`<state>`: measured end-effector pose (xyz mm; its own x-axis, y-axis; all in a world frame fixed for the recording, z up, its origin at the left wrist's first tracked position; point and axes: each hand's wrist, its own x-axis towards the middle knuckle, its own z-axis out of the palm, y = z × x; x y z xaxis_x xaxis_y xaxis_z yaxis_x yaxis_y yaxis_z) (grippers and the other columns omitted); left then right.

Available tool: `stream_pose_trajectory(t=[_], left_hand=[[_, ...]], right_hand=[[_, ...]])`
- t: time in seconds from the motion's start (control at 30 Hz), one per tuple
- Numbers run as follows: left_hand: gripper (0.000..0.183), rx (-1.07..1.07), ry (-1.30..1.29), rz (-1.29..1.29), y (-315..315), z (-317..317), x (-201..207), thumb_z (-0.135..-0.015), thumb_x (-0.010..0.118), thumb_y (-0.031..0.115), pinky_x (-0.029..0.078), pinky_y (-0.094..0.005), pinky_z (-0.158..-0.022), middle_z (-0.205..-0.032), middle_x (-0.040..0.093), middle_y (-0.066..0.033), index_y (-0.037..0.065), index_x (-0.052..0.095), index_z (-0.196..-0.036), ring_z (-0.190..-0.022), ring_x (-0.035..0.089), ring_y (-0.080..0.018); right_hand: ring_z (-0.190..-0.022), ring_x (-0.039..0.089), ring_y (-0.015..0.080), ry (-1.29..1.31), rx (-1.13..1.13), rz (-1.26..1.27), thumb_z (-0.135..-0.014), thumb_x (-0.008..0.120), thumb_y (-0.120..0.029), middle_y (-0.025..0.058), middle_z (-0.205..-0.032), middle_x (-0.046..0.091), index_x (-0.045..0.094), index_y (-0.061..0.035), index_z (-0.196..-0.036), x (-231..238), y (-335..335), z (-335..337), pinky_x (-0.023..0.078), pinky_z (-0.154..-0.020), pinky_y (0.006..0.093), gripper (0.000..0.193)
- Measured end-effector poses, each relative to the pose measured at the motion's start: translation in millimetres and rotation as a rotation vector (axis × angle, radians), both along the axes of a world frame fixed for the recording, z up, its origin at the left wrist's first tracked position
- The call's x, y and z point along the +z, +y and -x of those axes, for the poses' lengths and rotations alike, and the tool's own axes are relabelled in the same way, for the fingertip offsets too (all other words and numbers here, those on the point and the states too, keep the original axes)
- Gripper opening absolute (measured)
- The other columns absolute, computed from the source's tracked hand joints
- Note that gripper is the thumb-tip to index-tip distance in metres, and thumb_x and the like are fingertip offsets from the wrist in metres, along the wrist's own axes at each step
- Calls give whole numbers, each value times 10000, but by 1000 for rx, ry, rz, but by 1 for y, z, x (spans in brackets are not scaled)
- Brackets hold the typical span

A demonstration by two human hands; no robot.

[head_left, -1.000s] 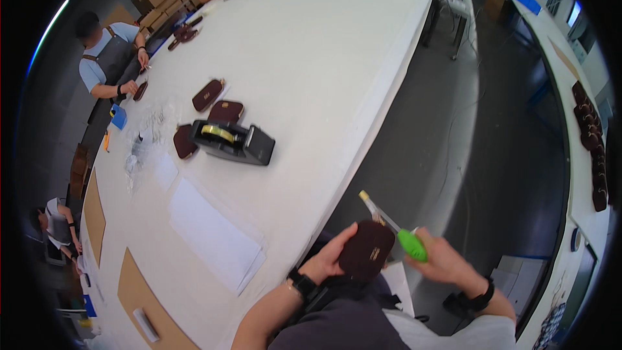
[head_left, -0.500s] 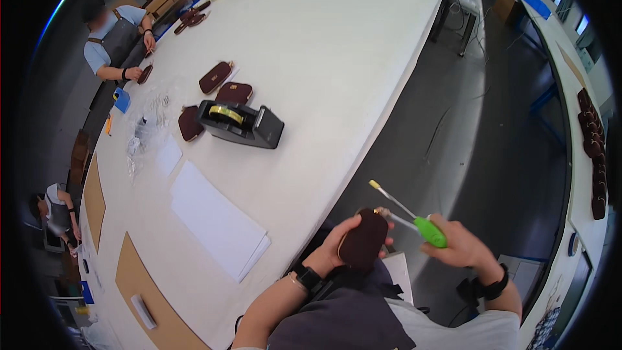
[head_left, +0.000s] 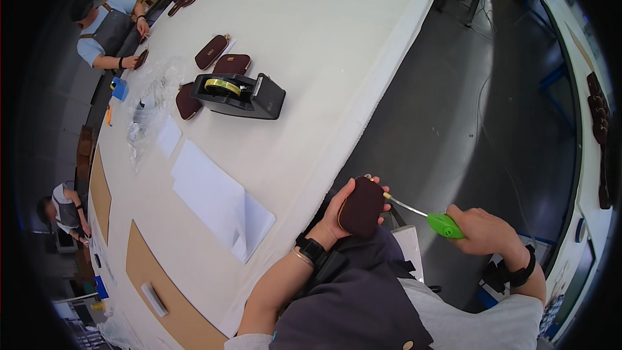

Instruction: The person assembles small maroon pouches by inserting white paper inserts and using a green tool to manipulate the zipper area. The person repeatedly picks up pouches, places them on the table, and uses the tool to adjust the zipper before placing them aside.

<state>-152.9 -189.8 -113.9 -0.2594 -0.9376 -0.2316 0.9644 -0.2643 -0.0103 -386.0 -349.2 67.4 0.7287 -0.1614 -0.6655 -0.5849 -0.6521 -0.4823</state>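
In my left hand (head_left: 333, 215) I hold a small dark maroon zip pouch (head_left: 361, 207) upright over my lap, fingers wrapped behind it. A small gold-coloured fitting shows at its upper end. My right hand (head_left: 487, 231) grips the green handle of a tool (head_left: 445, 225) with a thin, slightly bent metal shaft and a yellowish tip. That tip is at the pouch's right side, by my left fingertips; whether it touches the pouch I cannot tell.
On the white table (head_left: 311, 91) stand a black tape dispenser (head_left: 240, 96) and several maroon pouches (head_left: 212, 52). Nearer lie white paper sheets (head_left: 210, 191), clear plastic bags (head_left: 152, 104) and brown boards (head_left: 162, 285). A co-worker (head_left: 110, 32) handles a pouch across the table.
The tool's tip has come down from above the pouch to its right side, and my right hand has moved right. The head view has shifted. My left hand still holds the pouch.
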Motion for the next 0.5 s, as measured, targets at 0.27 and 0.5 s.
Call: stream_pose_trajectory(t=[0.27, 0.5], left_hand=[[535, -31, -13, -38, 4, 0, -9, -960, 439, 501, 499, -523, -866, -1363, 466, -119, 160, 417, -1373, -1156, 524, -361], [473, -55, -3, -47, 4, 3, -11, -970, 447, 470, 524, -503, -818, -1327, 496, -102, 173, 452, -1338, -1080, 570, -333]], right_hand=[[-768, 623, 414, 32, -15, -69, -805, 587, -133, 219, -735, 623, 444, 3, -991, -7, 5, -11, 470, -681, 483, 271], [-774, 619, 426, 65, -45, 26, -807, 573, -106, 220, -733, 622, 435, 14, -1005, -14, 4, -13, 468, -701, 500, 269]])
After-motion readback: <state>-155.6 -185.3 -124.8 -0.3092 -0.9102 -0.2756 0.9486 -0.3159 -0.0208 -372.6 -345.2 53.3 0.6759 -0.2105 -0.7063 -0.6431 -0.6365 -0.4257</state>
